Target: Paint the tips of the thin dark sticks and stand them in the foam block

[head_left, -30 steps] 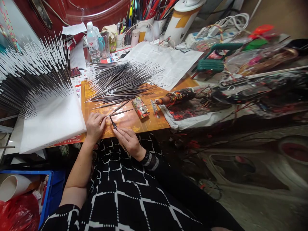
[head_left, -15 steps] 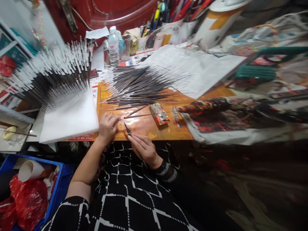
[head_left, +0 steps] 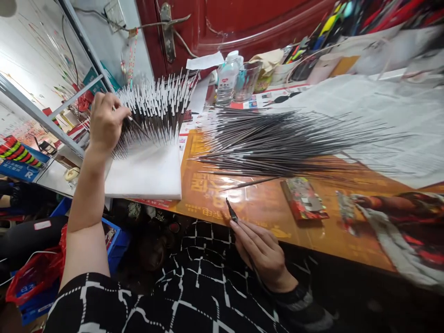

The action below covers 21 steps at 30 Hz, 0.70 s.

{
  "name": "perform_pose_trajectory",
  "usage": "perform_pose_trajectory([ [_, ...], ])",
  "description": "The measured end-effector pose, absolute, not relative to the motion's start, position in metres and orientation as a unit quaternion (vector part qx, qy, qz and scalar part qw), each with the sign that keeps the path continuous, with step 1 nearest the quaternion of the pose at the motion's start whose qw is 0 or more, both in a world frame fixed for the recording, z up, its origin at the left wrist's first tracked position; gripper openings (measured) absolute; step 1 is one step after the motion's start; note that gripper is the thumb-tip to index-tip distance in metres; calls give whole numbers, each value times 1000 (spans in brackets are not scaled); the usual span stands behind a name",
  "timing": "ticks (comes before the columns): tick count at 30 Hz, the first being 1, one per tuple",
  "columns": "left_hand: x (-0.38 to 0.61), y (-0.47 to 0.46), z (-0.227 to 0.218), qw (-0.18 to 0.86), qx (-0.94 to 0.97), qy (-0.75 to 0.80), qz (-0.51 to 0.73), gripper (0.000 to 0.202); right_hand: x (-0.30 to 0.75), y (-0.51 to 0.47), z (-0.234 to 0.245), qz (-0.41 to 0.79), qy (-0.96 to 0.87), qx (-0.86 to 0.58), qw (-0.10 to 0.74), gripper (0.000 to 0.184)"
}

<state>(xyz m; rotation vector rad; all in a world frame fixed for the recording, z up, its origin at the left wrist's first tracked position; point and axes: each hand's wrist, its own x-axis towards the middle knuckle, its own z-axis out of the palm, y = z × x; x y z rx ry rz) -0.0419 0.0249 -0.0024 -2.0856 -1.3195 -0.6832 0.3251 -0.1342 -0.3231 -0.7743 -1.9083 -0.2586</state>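
Observation:
My left hand (head_left: 106, 122) is raised at the left, pinching a thin dark stick (head_left: 140, 127) near its pale end. The stick slants down over a white foam block (head_left: 145, 178). Many similar white-ended sticks (head_left: 156, 101) stand upright in the block, right beside this hand. Low over the table's front edge, my right hand (head_left: 262, 247) holds a fine paintbrush (head_left: 231, 210), its dark tip pointing up and left. Beyond the brush lies a loose pile of dark tapered sticks (head_left: 263, 138), with one stick (head_left: 249, 183) a little apart at the pile's near side.
A small colourful box (head_left: 305, 199) sits on the orange table mat (head_left: 208, 203). To its right is a paint-stained cloth (head_left: 385, 231). A water bottle (head_left: 227, 81) and a glass (head_left: 248, 81) stand behind the pile. A metal shelf post (head_left: 81, 41) rises close to my left hand.
My left hand has moved from the table's front up and left to the foam block, carrying a stick. My right hand keeps hold of the paintbrush. The view has turned left.

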Motion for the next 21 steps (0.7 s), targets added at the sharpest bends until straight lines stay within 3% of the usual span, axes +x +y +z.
perform_pose_trajectory([
  [5, -73, 65, 26, 287, -722, -596, -205, 14, 325, -135, -320, -114, -797, -315, 503, 70],
  [15, -95, 123, 12, 221, -702, -632, -242, 10, 324, -134, -317, -120, -807, -297, 496, 70],
  [21, -99, 141, -9, 253, -710, -615, -230, 9, 324, -133, -317, -123, -807, -294, 497, 70],
])
